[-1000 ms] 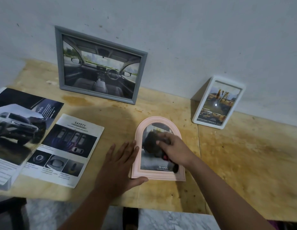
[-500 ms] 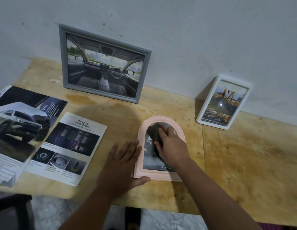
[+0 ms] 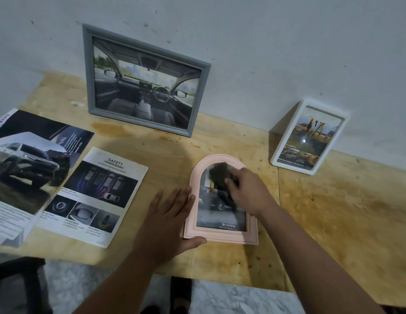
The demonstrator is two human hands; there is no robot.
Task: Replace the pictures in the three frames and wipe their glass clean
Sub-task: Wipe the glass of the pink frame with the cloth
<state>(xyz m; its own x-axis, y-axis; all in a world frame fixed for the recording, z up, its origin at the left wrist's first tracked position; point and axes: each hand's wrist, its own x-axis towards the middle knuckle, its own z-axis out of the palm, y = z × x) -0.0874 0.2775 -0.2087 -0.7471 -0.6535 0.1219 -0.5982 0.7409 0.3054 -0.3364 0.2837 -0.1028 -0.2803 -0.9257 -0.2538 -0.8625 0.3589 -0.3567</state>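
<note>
Two hands work at the pink arched frame (image 3: pixel 220 235) lying flat on the worktop (image 3: pixel 333 223): the left hand (image 3: pixel 169 219), fingers straight and together, steadies its left edge; the right hand (image 3: pixel 249 191) pinches a dark cloth (image 3: pixel 219 175) on the glass.

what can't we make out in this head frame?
- Upper glass of the pink arched frame: covered by the dark cloth and the right hand.
- Cloth: blurred, fabric unclear.
- Car brochure: cut off by the left edge.
- Safety leaflet captions: too small.
- White frame picture: glare spot, caption too small.
</note>
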